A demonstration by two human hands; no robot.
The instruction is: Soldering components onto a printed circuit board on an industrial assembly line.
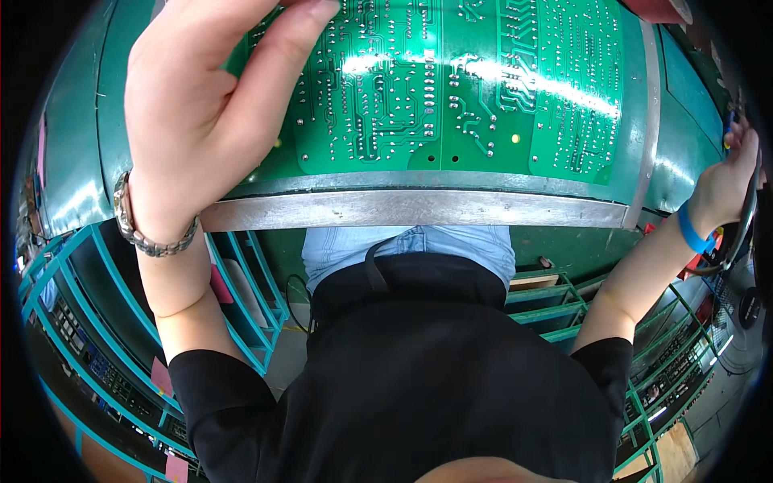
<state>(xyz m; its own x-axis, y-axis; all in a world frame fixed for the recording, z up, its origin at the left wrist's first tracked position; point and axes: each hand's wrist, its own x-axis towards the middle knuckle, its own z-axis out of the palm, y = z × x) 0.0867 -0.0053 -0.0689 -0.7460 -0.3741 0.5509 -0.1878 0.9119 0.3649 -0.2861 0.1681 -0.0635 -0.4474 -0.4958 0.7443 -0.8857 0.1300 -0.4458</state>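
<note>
A large green circuit board (pixel 483 145) lies on the bench, its side with several rows of solder joints facing up. My left hand (pixel 201 113), with a metal watch band at the wrist, hangs over the board's left part. Its thumb stretches toward the top edge, and its other fingertips are cut off there. Far to the right, my right hand (pixel 729 181) reaches out past the bench's metal strip, a blue band (pixel 692 229) round its wrist. Its fingers are curled by a small blue thing at the dark rim, too small and shaded to name.
A metal strip (pixel 419 211) edges the bench in front of me. A dark red object (pixel 660 10) stands at the top right. Teal racks (pixel 105 322) with boards flank me on the left, green racks (pixel 555 302) on the right, with a fan (pixel 737 310) beyond.
</note>
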